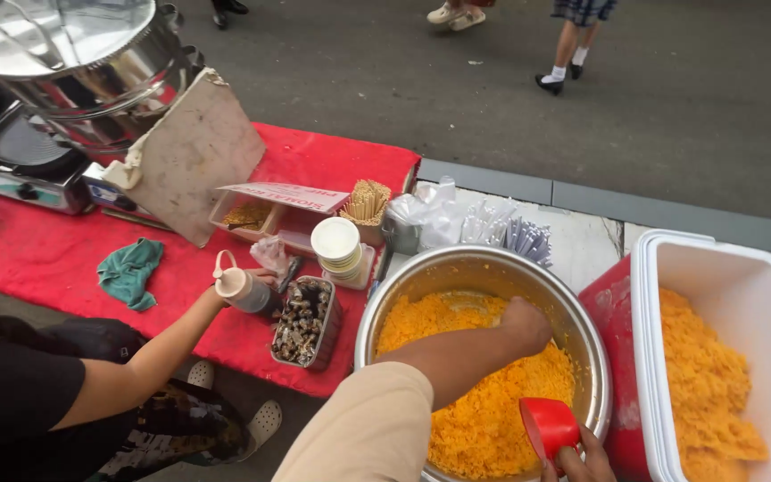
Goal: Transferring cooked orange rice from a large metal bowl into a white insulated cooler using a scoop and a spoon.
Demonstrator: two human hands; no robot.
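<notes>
Left hand [525, 325] fisted inside steel basin [582, 335], knuckles pressed into orange rice [493, 419]; what fingers clamp, cannot tell. Right hand [582, 460] clamped on red cup [548, 428] at rim, mouth tilted toward rice. 1 co-worker's hand [261, 281] grips squeeze bottle [241, 287] beside snail tray [303, 323].

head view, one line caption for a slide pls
Left hand in a metal bowl of orange shreds, right hand holding a red scoop.
</notes>
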